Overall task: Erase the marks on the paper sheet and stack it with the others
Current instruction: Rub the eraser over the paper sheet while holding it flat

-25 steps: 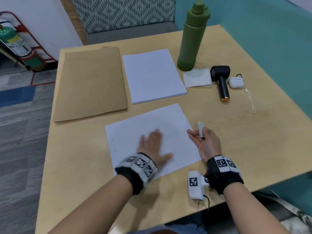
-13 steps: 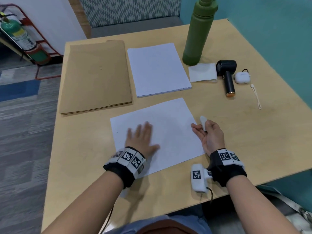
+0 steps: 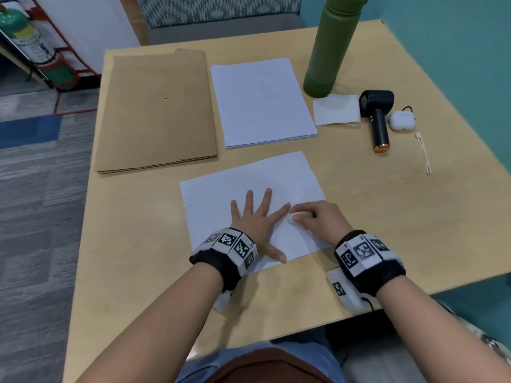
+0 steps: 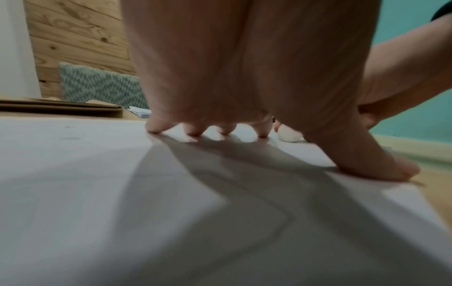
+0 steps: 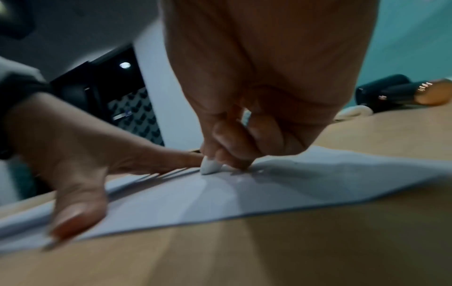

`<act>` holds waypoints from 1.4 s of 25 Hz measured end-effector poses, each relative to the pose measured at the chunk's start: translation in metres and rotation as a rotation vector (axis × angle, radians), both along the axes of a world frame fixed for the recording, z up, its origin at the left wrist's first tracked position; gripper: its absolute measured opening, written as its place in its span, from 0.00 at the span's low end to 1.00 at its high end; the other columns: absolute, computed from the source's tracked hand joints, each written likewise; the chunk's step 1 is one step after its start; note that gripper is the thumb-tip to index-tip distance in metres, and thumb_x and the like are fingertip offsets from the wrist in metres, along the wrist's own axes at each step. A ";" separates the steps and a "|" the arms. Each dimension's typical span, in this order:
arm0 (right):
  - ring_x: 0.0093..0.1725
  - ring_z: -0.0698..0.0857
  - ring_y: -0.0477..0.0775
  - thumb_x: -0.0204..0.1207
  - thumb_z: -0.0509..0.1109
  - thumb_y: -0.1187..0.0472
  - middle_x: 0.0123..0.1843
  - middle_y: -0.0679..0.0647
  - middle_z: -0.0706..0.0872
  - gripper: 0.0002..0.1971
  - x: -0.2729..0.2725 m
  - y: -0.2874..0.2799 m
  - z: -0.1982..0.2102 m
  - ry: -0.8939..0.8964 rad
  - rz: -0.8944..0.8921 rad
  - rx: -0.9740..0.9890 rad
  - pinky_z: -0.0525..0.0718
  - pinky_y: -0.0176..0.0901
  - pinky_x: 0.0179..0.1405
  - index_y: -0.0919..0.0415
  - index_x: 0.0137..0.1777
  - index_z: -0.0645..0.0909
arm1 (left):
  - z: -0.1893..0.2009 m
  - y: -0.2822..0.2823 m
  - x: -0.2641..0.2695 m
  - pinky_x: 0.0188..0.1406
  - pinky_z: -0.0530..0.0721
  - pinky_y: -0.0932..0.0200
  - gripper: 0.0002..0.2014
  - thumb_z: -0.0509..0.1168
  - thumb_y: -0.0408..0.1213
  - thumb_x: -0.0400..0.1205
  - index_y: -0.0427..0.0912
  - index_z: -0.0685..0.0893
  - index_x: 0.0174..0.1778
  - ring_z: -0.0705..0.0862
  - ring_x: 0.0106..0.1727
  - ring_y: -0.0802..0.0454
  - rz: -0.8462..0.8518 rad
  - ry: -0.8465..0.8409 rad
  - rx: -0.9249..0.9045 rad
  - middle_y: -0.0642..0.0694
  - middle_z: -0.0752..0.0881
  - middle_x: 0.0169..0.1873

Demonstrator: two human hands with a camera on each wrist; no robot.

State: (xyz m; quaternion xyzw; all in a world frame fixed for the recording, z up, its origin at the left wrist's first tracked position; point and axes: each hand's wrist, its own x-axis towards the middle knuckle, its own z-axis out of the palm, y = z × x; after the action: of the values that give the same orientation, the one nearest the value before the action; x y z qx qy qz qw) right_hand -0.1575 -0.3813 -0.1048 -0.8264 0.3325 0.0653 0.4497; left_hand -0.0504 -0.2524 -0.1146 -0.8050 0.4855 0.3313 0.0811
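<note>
The paper sheet (image 3: 249, 183) lies flat and slightly askew on the table (image 3: 359, 217), just in front of the stack of sheets (image 3: 262, 100), which serves as landmark here. A single sheet like this is likely light, limp and quick to slide or crease under rubbing, so it probably wants pinning close to the rubbed spot and later lifting by an edge or corner. The left hand (image 3: 255, 217) does that pinning: its fingers (image 4: 156, 126) are straight and spread, pressed flat on the sheet. The right hand (image 3: 318, 219) pinches a small white eraser (image 5: 209, 164), tip down on the paper beside the left index finger. A few faint specks show toward the sheet's left side.

Left of the stack lies a brown folder (image 3: 157, 109); right of it stand a green bottle (image 3: 331, 45), a folded tissue (image 3: 336, 110), a dark handheld fan (image 3: 377, 117) and a white earbud case (image 3: 402, 121). The table is smooth pale wood; beyond it are a patterned bench and teal wall.
</note>
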 end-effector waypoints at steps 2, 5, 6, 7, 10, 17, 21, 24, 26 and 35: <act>0.48 0.80 0.40 0.76 0.68 0.60 0.46 0.46 0.84 0.12 -0.013 0.007 0.004 0.051 0.196 -0.056 0.72 0.27 0.43 0.57 0.57 0.86 | 0.000 0.000 -0.003 0.69 0.35 0.20 0.59 0.69 0.71 0.63 0.66 0.33 0.79 0.26 0.78 0.31 0.001 -0.014 0.016 0.47 0.26 0.79; 0.53 0.84 0.49 0.76 0.68 0.57 0.49 0.51 0.89 0.11 -0.020 0.009 0.006 0.148 0.363 -0.066 0.78 0.37 0.52 0.53 0.56 0.86 | 0.003 -0.001 -0.006 0.68 0.35 0.18 0.60 0.69 0.71 0.63 0.67 0.32 0.78 0.26 0.78 0.30 -0.008 -0.036 0.041 0.46 0.24 0.79; 0.56 0.84 0.51 0.76 0.68 0.57 0.53 0.52 0.90 0.11 -0.015 0.004 0.004 0.126 0.270 -0.095 0.79 0.42 0.56 0.53 0.56 0.86 | 0.003 -0.001 -0.006 0.68 0.35 0.18 0.60 0.69 0.71 0.63 0.67 0.31 0.78 0.26 0.78 0.30 -0.013 -0.038 0.048 0.46 0.24 0.79; 0.58 0.85 0.52 0.76 0.68 0.56 0.55 0.53 0.90 0.11 -0.011 0.001 0.004 0.080 0.140 -0.112 0.79 0.44 0.57 0.54 0.55 0.87 | 0.004 -0.002 -0.006 0.68 0.36 0.18 0.60 0.69 0.71 0.63 0.67 0.31 0.78 0.26 0.78 0.30 -0.014 -0.035 0.051 0.47 0.24 0.79; 0.47 0.86 0.45 0.76 0.68 0.58 0.45 0.51 0.92 0.10 -0.016 0.012 -0.001 -0.031 0.000 -0.127 0.76 0.36 0.47 0.56 0.52 0.87 | 0.003 -0.002 -0.006 0.68 0.36 0.19 0.60 0.69 0.71 0.63 0.67 0.30 0.78 0.26 0.78 0.31 -0.004 -0.039 0.052 0.47 0.23 0.78; 0.45 0.83 0.47 0.76 0.68 0.57 0.43 0.47 0.90 0.10 -0.014 0.009 0.001 -0.006 -0.039 -0.067 0.75 0.38 0.47 0.55 0.53 0.87 | 0.001 -0.001 -0.007 0.68 0.36 0.19 0.59 0.68 0.71 0.64 0.66 0.30 0.78 0.25 0.78 0.31 -0.011 -0.049 0.038 0.47 0.23 0.78; 0.50 0.84 0.48 0.77 0.67 0.56 0.47 0.51 0.90 0.10 -0.039 0.039 0.002 0.024 0.082 -0.049 0.77 0.38 0.50 0.53 0.55 0.87 | 0.001 -0.001 -0.007 0.68 0.35 0.19 0.60 0.68 0.72 0.63 0.66 0.30 0.78 0.26 0.78 0.31 -0.012 -0.056 0.033 0.46 0.24 0.78; 0.47 0.80 0.41 0.76 0.67 0.54 0.51 0.49 0.90 0.11 -0.028 0.028 0.002 0.094 0.148 -0.027 0.75 0.37 0.50 0.50 0.55 0.87 | 0.001 0.000 -0.008 0.68 0.35 0.19 0.60 0.67 0.72 0.63 0.66 0.29 0.78 0.25 0.78 0.31 -0.026 -0.066 0.038 0.46 0.24 0.78; 0.51 0.82 0.44 0.76 0.68 0.54 0.55 0.51 0.90 0.11 -0.012 0.016 0.000 0.063 0.012 -0.040 0.76 0.39 0.52 0.51 0.55 0.87 | 0.000 -0.001 -0.008 0.68 0.35 0.19 0.60 0.68 0.71 0.63 0.66 0.29 0.77 0.25 0.78 0.31 -0.024 -0.057 0.033 0.46 0.23 0.78; 0.51 0.85 0.51 0.75 0.69 0.53 0.45 0.47 0.90 0.10 -0.008 0.022 -0.003 0.047 -0.063 -0.040 0.80 0.43 0.53 0.48 0.54 0.87 | 0.001 -0.002 -0.006 0.68 0.36 0.18 0.61 0.68 0.72 0.62 0.66 0.28 0.77 0.25 0.78 0.31 -0.037 -0.049 0.046 0.46 0.23 0.78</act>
State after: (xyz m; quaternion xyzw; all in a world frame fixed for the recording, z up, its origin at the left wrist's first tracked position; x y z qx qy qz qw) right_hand -0.1660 -0.3596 -0.1082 -0.8226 0.3700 0.0637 0.4271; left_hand -0.0568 -0.2540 -0.1138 -0.8017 0.4903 0.3210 0.1175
